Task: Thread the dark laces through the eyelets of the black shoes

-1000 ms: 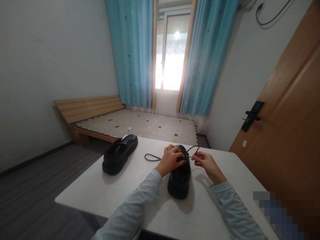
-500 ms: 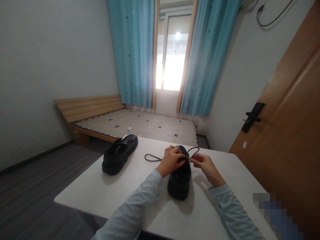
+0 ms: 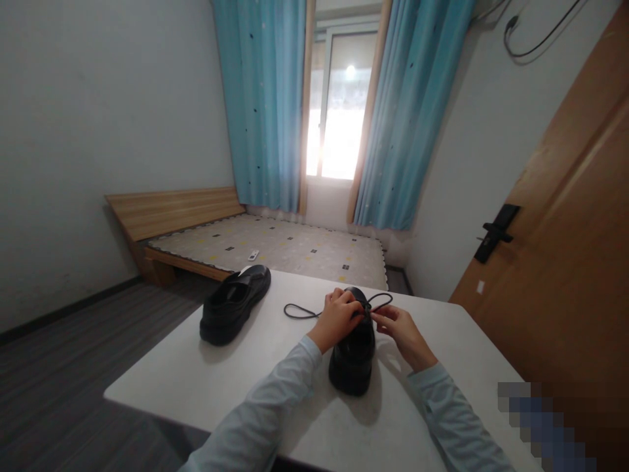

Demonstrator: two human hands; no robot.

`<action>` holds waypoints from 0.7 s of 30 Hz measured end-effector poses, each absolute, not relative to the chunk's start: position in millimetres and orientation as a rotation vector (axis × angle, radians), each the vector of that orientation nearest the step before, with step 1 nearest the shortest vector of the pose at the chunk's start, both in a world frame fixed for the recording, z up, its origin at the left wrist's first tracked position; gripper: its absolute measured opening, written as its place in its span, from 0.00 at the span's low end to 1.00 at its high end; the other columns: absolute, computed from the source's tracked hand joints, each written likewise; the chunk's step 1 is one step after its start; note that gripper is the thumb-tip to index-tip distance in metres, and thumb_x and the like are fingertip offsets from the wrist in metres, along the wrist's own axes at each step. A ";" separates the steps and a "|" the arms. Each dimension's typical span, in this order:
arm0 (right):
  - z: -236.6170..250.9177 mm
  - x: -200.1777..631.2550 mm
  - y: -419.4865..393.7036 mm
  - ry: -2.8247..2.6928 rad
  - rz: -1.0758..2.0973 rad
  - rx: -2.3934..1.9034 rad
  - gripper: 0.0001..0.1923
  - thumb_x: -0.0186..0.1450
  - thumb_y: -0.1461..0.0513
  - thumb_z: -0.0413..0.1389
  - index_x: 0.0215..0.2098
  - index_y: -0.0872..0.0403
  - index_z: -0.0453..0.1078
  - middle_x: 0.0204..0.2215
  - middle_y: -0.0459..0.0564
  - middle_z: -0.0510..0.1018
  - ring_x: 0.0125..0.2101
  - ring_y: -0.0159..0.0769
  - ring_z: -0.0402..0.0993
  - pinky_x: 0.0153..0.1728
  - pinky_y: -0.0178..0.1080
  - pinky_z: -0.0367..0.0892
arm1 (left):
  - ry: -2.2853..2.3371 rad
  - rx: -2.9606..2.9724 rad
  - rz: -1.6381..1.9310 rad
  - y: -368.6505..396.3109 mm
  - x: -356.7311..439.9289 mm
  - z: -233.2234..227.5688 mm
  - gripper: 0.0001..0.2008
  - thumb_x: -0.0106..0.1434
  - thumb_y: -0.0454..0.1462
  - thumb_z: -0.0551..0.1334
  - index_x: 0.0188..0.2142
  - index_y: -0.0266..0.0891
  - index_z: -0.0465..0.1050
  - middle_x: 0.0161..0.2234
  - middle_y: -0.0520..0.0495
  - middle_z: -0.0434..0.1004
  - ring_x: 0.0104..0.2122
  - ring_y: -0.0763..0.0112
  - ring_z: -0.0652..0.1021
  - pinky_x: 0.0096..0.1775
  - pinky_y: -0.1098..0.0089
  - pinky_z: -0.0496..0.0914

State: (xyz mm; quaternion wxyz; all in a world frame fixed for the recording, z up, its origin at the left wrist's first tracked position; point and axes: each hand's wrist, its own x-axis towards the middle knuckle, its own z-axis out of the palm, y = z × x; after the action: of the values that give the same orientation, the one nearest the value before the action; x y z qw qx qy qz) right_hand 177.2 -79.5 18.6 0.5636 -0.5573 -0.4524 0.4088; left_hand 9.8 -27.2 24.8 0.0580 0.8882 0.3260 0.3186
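Note:
A black shoe [image 3: 352, 364] stands on the white table with its heel toward me. My left hand [image 3: 339, 316] lies over the shoe's upper from the left, its fingers bent and gripping it near the lace holes. At the shoe's right side, my right hand [image 3: 397, 326] pinches the dark shoelace [image 3: 381, 300] between thumb and fingertips. One loop of lace arcs up above the right hand, and another lies on the table left of the shoe. The lace holes are mostly hidden by my fingers. A second black shoe [image 3: 223, 321] stands apart at the left, without visible laces.
The white table [image 3: 181, 380] has its far edge against a low bed [image 3: 289, 242] with a patterned mattress. On the mattress lies a white remote [image 3: 253, 255]. A wooden door [image 3: 555, 216] is at the right, and a blurred patch covers the lower right corner.
My right hand has moved slightly left, closer to the shoe, with the lace in its fingers. The left hand and both shoes stay nearly where they were.

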 end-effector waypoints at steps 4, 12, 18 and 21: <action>25.1 175.4 -83.3 -0.970 1.100 -1.202 0.14 0.44 0.60 0.66 0.29 0.53 0.72 0.25 0.44 0.74 0.24 0.30 0.67 0.28 0.36 0.65 | 1.010 2.697 0.979 -28.7 10.6 26.1 0.04 0.59 0.38 0.60 0.35 0.43 0.72 0.38 0.47 0.71 0.43 0.62 0.66 0.44 0.60 0.61; 37.5 180.4 -86.1 -0.913 1.060 -1.063 0.10 0.50 0.56 0.63 0.28 0.52 0.72 0.34 0.47 0.76 0.29 0.32 0.70 0.32 0.36 0.66 | 1.098 2.599 1.048 -31.4 10.8 28.0 0.04 0.63 0.37 0.56 0.36 0.40 0.68 0.38 0.47 0.71 0.42 0.64 0.67 0.44 0.62 0.61; 30.5 182.2 -84.4 -0.997 0.858 -1.189 0.13 0.48 0.54 0.64 0.27 0.53 0.73 0.26 0.45 0.75 0.27 0.31 0.68 0.30 0.35 0.65 | 1.066 2.347 1.197 -26.8 11.2 28.1 0.05 0.64 0.37 0.53 0.35 0.39 0.66 0.35 0.47 0.73 0.38 0.66 0.70 0.42 0.64 0.64; 27.2 182.0 -83.9 -1.046 0.880 -1.194 0.14 0.48 0.55 0.65 0.27 0.54 0.73 0.26 0.46 0.74 0.28 0.31 0.68 0.31 0.35 0.65 | 1.010 2.177 1.283 -24.9 9.3 30.4 0.06 0.64 0.38 0.52 0.34 0.39 0.65 0.34 0.48 0.73 0.37 0.67 0.72 0.41 0.65 0.65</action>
State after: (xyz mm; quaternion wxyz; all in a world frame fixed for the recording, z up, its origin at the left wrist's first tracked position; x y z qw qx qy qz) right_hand 182.0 -83.9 27.2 0.6156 -0.5185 -0.4542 0.3820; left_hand 9.3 -24.9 30.4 0.2087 0.7824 0.3631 0.4610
